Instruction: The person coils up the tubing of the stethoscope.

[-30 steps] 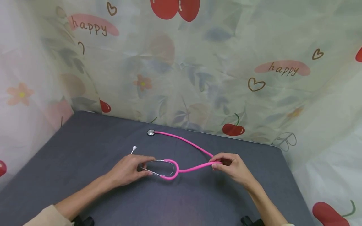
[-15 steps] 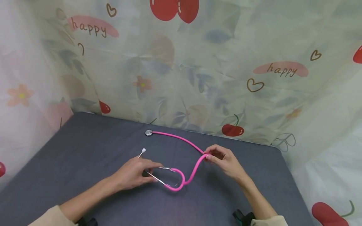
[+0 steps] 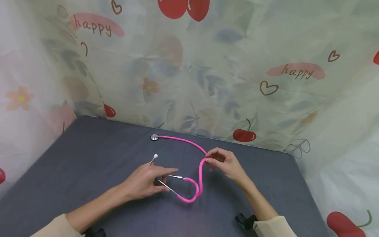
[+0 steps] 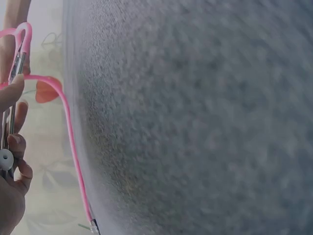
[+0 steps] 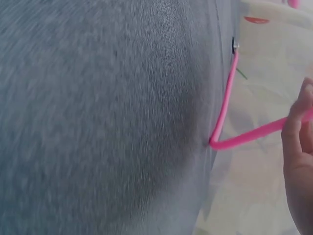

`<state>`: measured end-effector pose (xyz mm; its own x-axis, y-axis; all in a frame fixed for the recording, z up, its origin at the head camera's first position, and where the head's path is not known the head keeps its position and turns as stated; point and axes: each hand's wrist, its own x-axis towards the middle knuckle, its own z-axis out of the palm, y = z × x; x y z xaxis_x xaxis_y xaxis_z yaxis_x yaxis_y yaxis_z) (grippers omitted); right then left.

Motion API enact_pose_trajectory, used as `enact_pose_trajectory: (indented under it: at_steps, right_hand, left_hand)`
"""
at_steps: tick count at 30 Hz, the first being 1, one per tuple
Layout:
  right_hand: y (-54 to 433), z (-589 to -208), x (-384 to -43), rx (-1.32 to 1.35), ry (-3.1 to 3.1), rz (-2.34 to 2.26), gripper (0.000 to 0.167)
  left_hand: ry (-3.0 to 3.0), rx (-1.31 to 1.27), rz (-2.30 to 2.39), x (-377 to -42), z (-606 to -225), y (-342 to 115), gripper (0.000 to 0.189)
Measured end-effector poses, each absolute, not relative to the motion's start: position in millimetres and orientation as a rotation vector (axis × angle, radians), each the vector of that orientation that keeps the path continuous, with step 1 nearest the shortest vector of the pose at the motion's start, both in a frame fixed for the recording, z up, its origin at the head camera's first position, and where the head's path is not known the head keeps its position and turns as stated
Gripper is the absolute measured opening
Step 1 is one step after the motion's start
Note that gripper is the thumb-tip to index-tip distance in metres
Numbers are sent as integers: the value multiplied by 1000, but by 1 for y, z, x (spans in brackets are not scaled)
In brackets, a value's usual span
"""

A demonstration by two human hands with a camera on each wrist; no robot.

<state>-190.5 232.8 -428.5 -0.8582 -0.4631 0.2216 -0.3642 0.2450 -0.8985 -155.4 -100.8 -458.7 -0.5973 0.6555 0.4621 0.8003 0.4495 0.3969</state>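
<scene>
Behind the dark grey surface (image 3: 118,141) hangs a sheet (image 3: 189,82) printed with cherries, hearts and the word "happy". A pink stethoscope (image 3: 200,177) spans the gap between both hands, its round chest piece (image 3: 154,137) lying near the surface's far edge. The left hand (image 3: 145,181) grips the metal ear tubes (image 3: 170,189), index finger extended, one white eartip (image 3: 155,156) poking up behind it; the right hand (image 3: 226,164) pinches the pink tubing between thumb and fingers. Beige sleeves (image 3: 273,227) reach partway down the forearms, a black object (image 3: 244,220) beside each.

The left hand (image 3: 144,181) and right hand (image 3: 227,165) have drawn closer, bending the stethoscope's tubing (image 3: 200,176).
</scene>
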Motion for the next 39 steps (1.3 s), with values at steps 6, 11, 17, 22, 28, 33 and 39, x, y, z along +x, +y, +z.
enact_pose_trajectory:
  at_steps: [6,11,17,22,28,33,39]
  right_hand:
    - [214,-433,-193,-787,2415,-1652,12]
    - [197,-436,-192,-833,2355,-1611,14]
    - [187,-439,-189,-824,2325,-1577,13]
    - [182,-443,-187,-825,2316,-1560,14]
    - [176,-447,-185,-839,2295,-1555,13]
    - [172,-447,-184,-846,2270,-1556,12]
    - [174,-450,-185,-908,2348,-1553,15]
  left_hand:
    - [-2446,-1291,-896,-154,-453,-96,63]
    - [-2459,-1283,-928,-154,-452,-94,65]
    - [-2451,-1279,-963,-154,-453,-92,69]
    - [-2436,-1307,-998,-154,-452,-91,69]
    - [-2426,-1349,-1013,-154,-451,-90,69]
    - [-2415,-1375,-984,-154,-451,-89,65]
    - [-2379,-1376,-1056,-152,-447,-89,59]
